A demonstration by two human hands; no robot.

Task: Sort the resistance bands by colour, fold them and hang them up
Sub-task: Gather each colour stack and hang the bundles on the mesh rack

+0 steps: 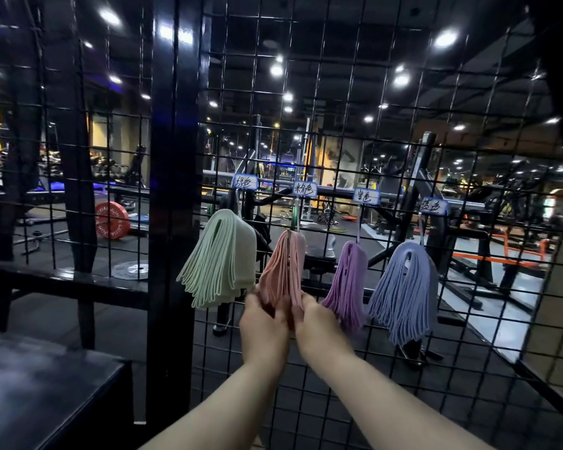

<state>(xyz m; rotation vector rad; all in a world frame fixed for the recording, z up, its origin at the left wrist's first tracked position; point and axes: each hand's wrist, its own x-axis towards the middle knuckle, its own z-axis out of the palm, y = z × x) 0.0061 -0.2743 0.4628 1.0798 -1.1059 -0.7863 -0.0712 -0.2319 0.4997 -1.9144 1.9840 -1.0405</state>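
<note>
Black wire grid panel [338,125] of thin painted metal, glossy black steel post [173,157], smooth matt rubbery green bands [220,258], pink bands [285,267], purple bands [348,280], blue bands [403,287], white paper labels [304,189], glossy red weight plate [112,220]

Wire grid [351,121] tags, L-R: 绿色 [245,182], 粉色 [305,189], 紫色 [366,196], 蓝色 [433,206]. Red plate [112,220] txt illegible.

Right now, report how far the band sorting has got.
Done: the green bands, purple bands and blue bands hang folded on the wire grid, each under a label. In hand: the left hand and right hand both grip the lower ends of the pink bands, already hung. Left: probably only tidying and releasing the pink; no loose bands show.
</note>
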